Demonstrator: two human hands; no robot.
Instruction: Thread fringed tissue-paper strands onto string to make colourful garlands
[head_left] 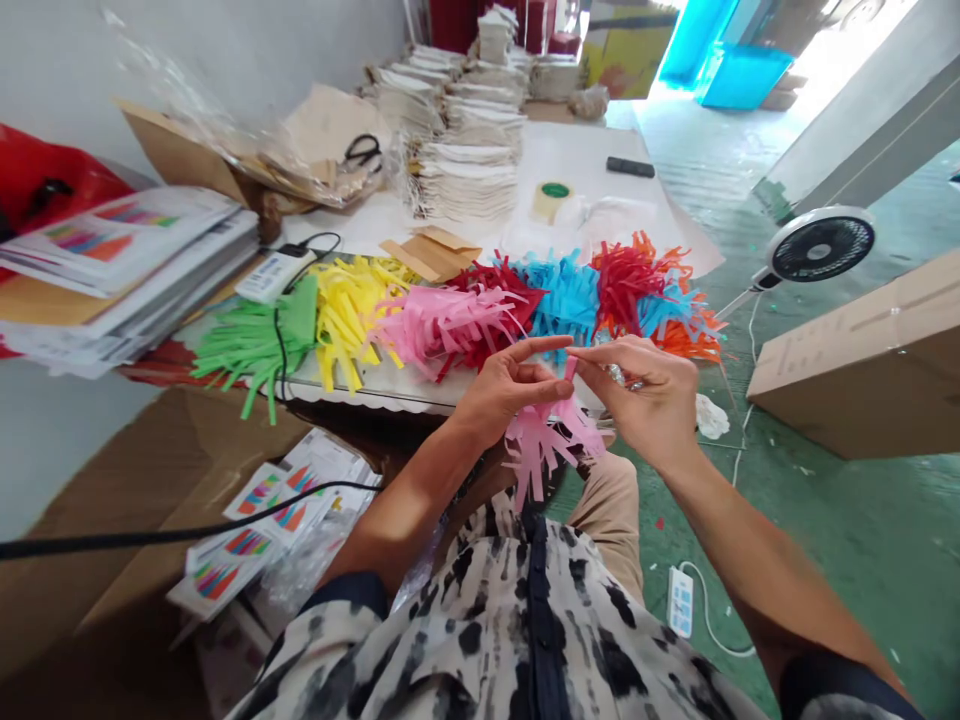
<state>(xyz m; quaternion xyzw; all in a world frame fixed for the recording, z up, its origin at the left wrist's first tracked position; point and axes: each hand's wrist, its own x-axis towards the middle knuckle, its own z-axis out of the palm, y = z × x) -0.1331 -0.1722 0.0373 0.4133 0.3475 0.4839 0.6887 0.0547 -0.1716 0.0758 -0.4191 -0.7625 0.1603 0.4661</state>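
Note:
Over my lap, a pink paper tassel [538, 440] hangs with its fringe spread downward. My left hand [517, 385] pinches it near the top, index finger stretched out to the right. The thumb and fingers of my right hand [641, 385] close on the tassel's narrow upper end, meeting the left fingertips. Just beyond, fringed paper bundles lie along the table edge: green [259, 345], yellow [349, 320], pink [442, 322], dark red [499, 290], blue [562, 295] and, at the right end, red [626, 285] over blue and orange.
Stacks of whitish packs [469, 170] stand on the table [555, 150], with a tape roll [553, 200], scissors [363, 152] and a dark bar-shaped object [630, 167]. Printed sheets [120, 250] are piled left. A fan [821, 248] and carton [870, 350] stand right; a power strip [680, 600] lies on the floor.

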